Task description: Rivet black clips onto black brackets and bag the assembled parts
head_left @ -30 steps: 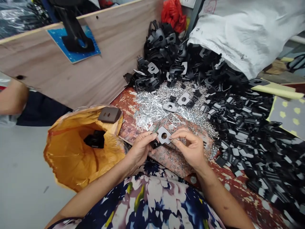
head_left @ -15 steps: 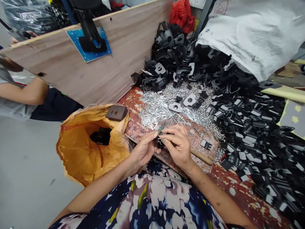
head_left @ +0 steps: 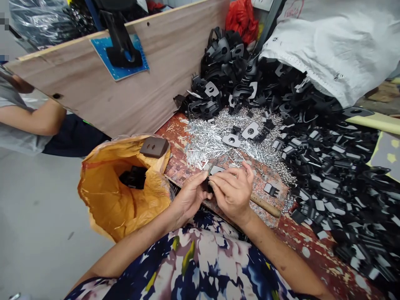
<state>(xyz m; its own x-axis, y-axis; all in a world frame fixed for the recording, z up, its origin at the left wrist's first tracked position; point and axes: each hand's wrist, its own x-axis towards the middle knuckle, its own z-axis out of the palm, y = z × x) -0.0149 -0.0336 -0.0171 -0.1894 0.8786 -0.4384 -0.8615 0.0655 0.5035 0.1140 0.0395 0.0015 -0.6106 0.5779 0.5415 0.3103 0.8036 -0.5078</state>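
Observation:
My left hand (head_left: pixel 187 198) and my right hand (head_left: pixel 233 189) meet over the near edge of a worn red worktable (head_left: pixel 300 233). Together they pinch a small black and grey metal clip (head_left: pixel 212 174), mostly hidden by the fingers. Just beyond the hands lies a spread of small silver pins (head_left: pixel 212 139). A single black clip (head_left: pixel 270 189) and a wooden handle (head_left: pixel 265 205) lie to the right of my right hand.
A large heap of black clips (head_left: pixel 312 137) covers the table's right and back, spilling from a white sack (head_left: pixel 331 46). An open orange bag (head_left: pixel 115 187) with dark parts inside stands at the left. A wooden board (head_left: pixel 125 87) leans behind it. Another person's arm (head_left: pixel 34 121) is at far left.
My right hand has moved left over the clip, covering the grey plate that was visible a second ago. The view shifted slightly, and a wooden handle and a loose clip now show.

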